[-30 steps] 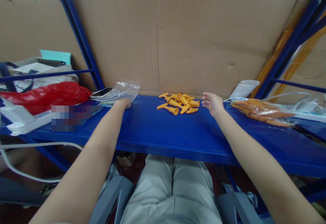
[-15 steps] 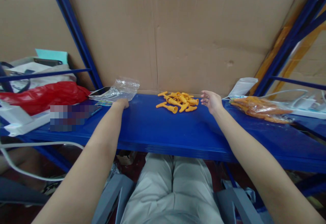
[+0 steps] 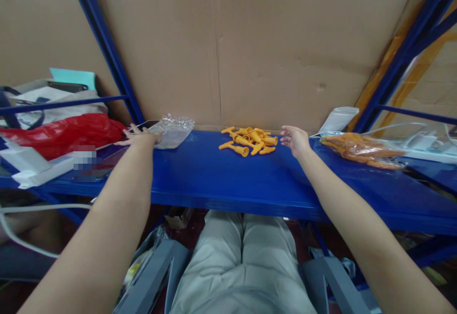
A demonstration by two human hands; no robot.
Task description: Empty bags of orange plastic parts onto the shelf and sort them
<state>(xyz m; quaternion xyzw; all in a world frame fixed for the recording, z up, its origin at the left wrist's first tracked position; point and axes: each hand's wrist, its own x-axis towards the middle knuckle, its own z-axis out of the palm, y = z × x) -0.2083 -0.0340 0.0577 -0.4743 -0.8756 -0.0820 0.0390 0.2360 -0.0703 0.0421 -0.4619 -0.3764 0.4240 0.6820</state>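
My left hand (image 3: 138, 136) is spread open with the fingers fanned out, at the left of the blue table (image 3: 228, 176). Just right of it lies a clear plastic bag (image 3: 176, 131), close to the thumb. A pile of small orange plastic pieces (image 3: 255, 138), some with a hollow round end, sits at the middle of the table. Beside the pile on its right, my right hand (image 3: 295, 140) is held with slightly curled fingers apart and nothing in them. Further right lies a clear bag packed with orange pieces (image 3: 360, 148).
A red plastic bag (image 3: 71, 133), a white power strip (image 3: 46, 169) and a partly blurred flat item lie at left. Cardboard (image 3: 267, 57) stands along the back between blue posts (image 3: 110, 52). A white pouch (image 3: 339, 119) and another power strip (image 3: 432, 154) are at right.
My left hand has moved left, away from the table's middle, and its fingers have spread. The clear bag lies nearly where it was. My right hand stays beside the pile.
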